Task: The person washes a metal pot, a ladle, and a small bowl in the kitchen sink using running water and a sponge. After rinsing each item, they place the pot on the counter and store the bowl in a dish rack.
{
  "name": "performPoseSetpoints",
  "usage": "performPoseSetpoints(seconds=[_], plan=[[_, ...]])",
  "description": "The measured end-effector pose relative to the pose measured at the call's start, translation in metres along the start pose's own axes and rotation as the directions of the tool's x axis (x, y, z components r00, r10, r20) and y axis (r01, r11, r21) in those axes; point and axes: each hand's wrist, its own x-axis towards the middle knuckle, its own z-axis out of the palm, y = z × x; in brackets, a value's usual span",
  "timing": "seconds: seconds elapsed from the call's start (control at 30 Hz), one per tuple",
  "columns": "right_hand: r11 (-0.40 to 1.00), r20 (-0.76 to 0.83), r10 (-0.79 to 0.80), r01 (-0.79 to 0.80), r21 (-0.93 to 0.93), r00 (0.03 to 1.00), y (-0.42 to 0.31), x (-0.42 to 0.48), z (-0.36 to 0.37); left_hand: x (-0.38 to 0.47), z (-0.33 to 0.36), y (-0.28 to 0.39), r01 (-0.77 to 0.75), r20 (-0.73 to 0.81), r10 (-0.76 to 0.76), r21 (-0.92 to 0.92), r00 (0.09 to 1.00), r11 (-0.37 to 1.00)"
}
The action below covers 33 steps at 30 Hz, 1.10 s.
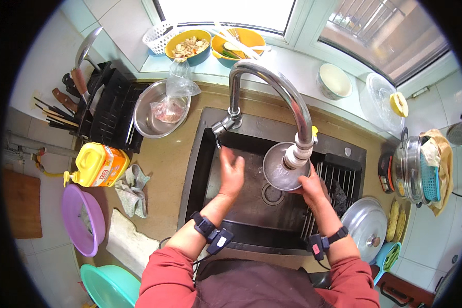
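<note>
My right hand (312,186) grips the rim of a small metal bowl (269,163), tilted beneath the white spout head (298,156) of a tall chrome faucet (269,69). Water appears to be in or running into the bowl. Over the left part of the dark sink (238,215), my left hand (231,173) has its thumb apart from the fingers and holds nothing. Its fingertips are right by the faucet's lever (217,140); whether they touch it is hard to tell. The round drain (273,194) shows below the bowl.
A drying rack (312,223) spans the sink's right side, with a pot lid (364,227) beside it. To the left stand a steel basin (142,119) with bagged meat, a yellow detergent jug (96,163) and a knife rack (107,111). Bowls (190,54) line the windowsill.
</note>
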Motion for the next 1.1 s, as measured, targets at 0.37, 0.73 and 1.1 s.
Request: performPoseSetpoints(seconds=[0.37,0.73,1.1], plan=[[0.923,-0.113,-0.335,0.302,-0.239,0.935,0.022,0.003,0.004,0.018,0.013,0.017,-0.144,0.112,0.127,0.163,0.986,0.976],[-0.276,0.643,-0.651,0.663,-0.696,0.404,-0.023,-0.027,-0.02,-0.042,0.01,0.018,-0.43,0.585,0.135,0.401,0.8,0.809],[0.94,-0.13,-0.317,0.292,-0.178,0.939,-0.134,0.042,-0.063,-0.049,0.025,-0.022,-0.174,0.574,-0.042,0.317,0.818,0.932]])
